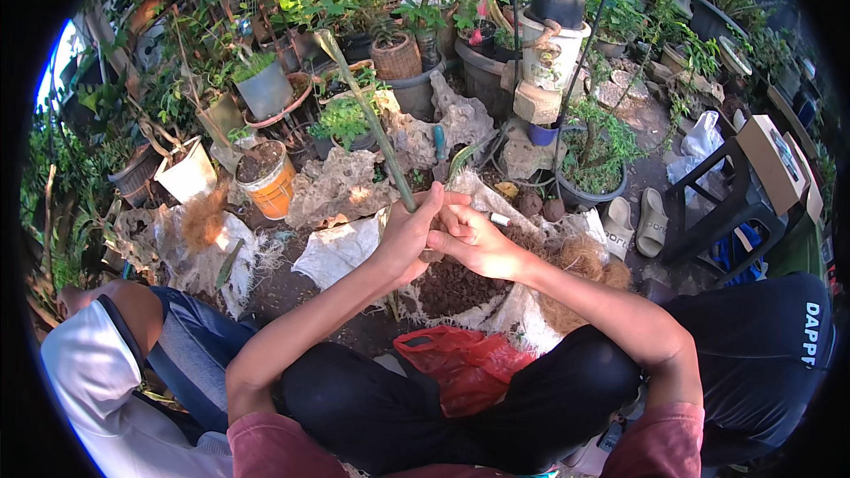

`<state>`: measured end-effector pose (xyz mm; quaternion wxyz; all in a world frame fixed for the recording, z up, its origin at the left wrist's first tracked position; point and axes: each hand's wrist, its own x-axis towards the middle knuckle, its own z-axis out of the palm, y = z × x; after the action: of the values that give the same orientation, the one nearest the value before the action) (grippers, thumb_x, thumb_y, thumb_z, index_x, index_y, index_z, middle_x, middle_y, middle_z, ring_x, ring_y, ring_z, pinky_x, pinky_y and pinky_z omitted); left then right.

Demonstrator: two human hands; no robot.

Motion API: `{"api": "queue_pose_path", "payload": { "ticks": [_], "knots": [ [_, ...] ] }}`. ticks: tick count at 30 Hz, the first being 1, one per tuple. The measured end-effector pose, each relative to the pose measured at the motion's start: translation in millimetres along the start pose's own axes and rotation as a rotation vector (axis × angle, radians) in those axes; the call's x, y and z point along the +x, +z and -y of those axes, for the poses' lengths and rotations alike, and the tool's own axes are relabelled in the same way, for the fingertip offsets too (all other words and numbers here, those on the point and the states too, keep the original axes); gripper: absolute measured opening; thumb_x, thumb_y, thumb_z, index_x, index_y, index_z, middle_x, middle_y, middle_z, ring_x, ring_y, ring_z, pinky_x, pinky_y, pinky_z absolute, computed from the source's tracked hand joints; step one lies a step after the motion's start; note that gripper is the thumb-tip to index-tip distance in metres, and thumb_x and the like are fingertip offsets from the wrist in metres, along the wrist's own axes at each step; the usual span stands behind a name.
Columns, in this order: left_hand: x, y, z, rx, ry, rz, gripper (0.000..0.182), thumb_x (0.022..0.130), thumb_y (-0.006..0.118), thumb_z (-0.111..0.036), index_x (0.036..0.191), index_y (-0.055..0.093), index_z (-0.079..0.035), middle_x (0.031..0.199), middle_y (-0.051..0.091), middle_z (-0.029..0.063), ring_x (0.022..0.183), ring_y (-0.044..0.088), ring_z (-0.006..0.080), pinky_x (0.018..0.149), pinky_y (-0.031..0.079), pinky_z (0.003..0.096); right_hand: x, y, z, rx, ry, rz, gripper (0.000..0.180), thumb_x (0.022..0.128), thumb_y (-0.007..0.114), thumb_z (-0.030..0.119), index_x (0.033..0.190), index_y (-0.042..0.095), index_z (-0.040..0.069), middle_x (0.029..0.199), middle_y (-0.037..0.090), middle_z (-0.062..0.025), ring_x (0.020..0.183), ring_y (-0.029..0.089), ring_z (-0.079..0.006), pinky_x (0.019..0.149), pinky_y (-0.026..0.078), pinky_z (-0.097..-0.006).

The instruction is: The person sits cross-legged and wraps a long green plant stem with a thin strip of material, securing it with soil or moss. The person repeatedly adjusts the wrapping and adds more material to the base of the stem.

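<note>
A long green plant stem (372, 121) leans up and to the left, its lower end in my left hand (406, 232), which is closed around it. My right hand (475, 239) meets the left one, its fingers bent against the left fingers; whether it also grips something small between them is hidden. Just beyond it a small white piece (499, 219) shows. Below the hands, dark soil (458, 289) lies heaped on a frayed white woven sack (531, 318). Brown coconut fibre (578, 265) rests on the sack's right side. A red plastic bag (458, 368) lies between my legs.
Rough rocks (345, 186), an orange pot of soil (269, 179) and several potted plants stand ahead. A blue-handled tool (439, 142) is upright by the rocks. At the right are slippers (651, 222), a black stool (720, 206) and a cardboard box (773, 159). People sit on both sides.
</note>
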<state>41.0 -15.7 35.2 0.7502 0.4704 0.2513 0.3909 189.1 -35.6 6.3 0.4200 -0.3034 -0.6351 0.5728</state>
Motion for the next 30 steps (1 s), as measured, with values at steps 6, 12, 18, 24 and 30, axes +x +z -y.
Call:
{"api": "queue_pose_path", "payload": {
  "ticks": [6,12,18,24,30],
  "knots": [
    [1,-1,1,-0.003,-0.005,-0.042,0.049,0.099,0.043,-0.039,0.117,0.049,0.005,0.063,0.050,0.0012,0.070,0.066,0.0187,0.070,0.056,0.0312,-2,-1,-1,-0.030,0.100,-0.014,0.017,0.093,0.061,0.011,0.092,0.044,0.010,0.083,0.043,0.0046,0.077,0.042,-0.0036,0.072,0.040,-0.0211],
    [5,-2,-14,-0.155,-0.019,-0.256,0.053,0.096,0.048,-0.044,0.112,0.054,0.007,0.055,0.041,-0.0016,0.049,0.052,0.0122,0.051,0.047,0.0263,-1,1,7,0.097,-0.005,0.026,0.053,0.093,0.060,0.019,0.138,0.034,0.007,0.099,0.049,-0.0018,0.091,0.052,-0.0101,0.085,0.044,-0.0290],
    [1,-14,-26,-0.232,-0.069,-0.241,0.044,0.097,0.042,-0.049,0.082,0.054,-0.009,0.043,0.022,-0.0062,0.031,0.023,0.0066,0.029,0.020,0.0230,-5,-14,17,0.094,0.005,0.084,0.057,0.098,0.049,0.035,0.143,0.029,0.009,0.135,0.044,-0.0100,0.117,0.053,-0.0224,0.098,0.045,-0.0397],
    [-3,-20,-21,-0.241,-0.111,-0.091,0.045,0.095,0.049,-0.048,0.074,0.052,-0.008,0.044,0.028,-0.0037,0.032,0.029,0.0080,0.031,0.022,0.0244,-6,-17,21,0.098,0.046,0.048,0.059,0.097,0.048,0.041,0.143,0.030,0.009,0.136,0.045,-0.0109,0.116,0.053,-0.0225,0.098,0.045,-0.0404],
    [3,-18,-12,-0.183,-0.192,-0.251,0.054,0.093,0.039,-0.062,0.076,0.053,-0.012,0.050,0.038,-0.0017,0.041,0.041,0.0108,0.042,0.037,0.0254,-3,-21,14,0.061,0.058,0.035,0.059,0.096,0.052,0.037,0.143,0.030,0.008,0.134,0.046,-0.0125,0.119,0.051,-0.0223,0.097,0.046,-0.0406]
  ]
}}
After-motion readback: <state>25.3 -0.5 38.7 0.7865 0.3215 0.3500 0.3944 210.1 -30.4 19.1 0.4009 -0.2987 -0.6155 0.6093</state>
